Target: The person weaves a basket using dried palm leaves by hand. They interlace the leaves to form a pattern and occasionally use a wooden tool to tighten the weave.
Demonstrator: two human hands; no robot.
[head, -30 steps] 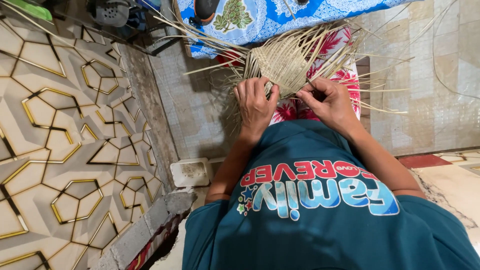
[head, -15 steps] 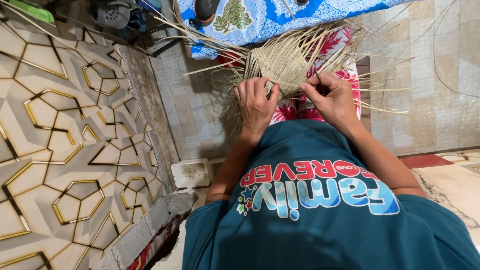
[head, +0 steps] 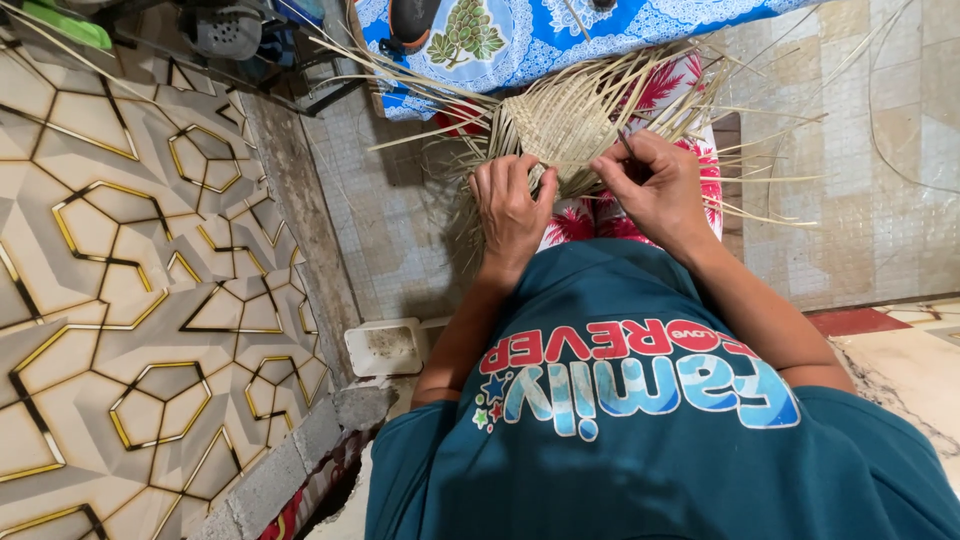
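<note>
Since the earlier frame, both hands have shifted only slightly along the woven mat piece (head: 565, 125). Left hand (head: 512, 205) – grip closed over the near edge of the weave, fingers curled on the strands. Right hand (head: 655, 185) – grip narrow, fingertips pinching a single straw strip (head: 630, 150) at the weave's right side. Mat piece rests on my lap, just ahead of both grips; loose strips (head: 760, 180) fan outward. Beyond lies a blue patterned cloth (head: 600, 30); left of the left grip, a tiled wall (head: 120, 280).
</note>
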